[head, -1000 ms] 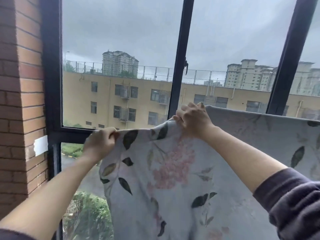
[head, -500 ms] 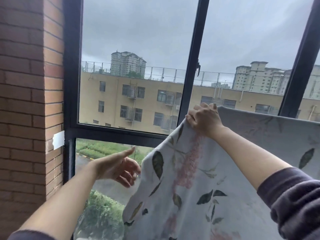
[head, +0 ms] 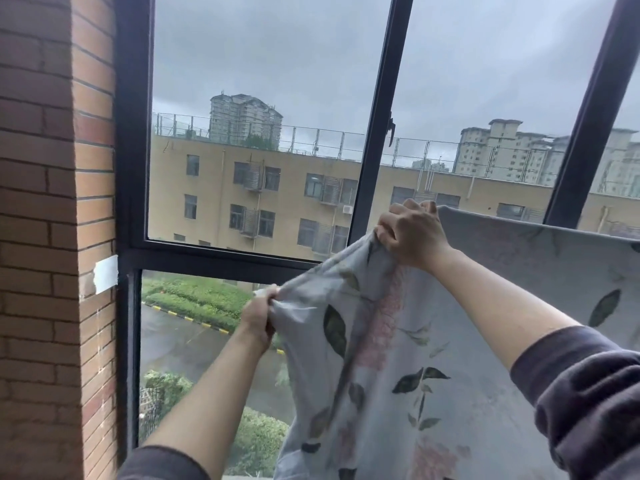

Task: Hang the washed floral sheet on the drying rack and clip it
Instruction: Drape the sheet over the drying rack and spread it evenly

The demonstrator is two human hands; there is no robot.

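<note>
The floral sheet [head: 467,358], pale grey with dark leaves and pink blooms, hangs in front of the window across the right half of the view. Its top edge runs level to the right, draped over something hidden beneath it. My right hand [head: 412,233] is clenched on the sheet's top edge at its left end. My left hand [head: 258,318] is lower and to the left, gripping the sheet's left side edge and holding it out taut. No clip shows, and the rack itself is covered by the fabric.
A dark-framed window [head: 372,168] fills the background, with a handle [head: 391,128] on its middle bar. A brick wall [head: 52,237] stands at the left with a white patch of tape [head: 105,273]. Buildings and hedges lie outside.
My left hand let go of the top edge, dropped open, and has now closed on the sheet's left side edge lower down. My right hand kept its hold on top.
</note>
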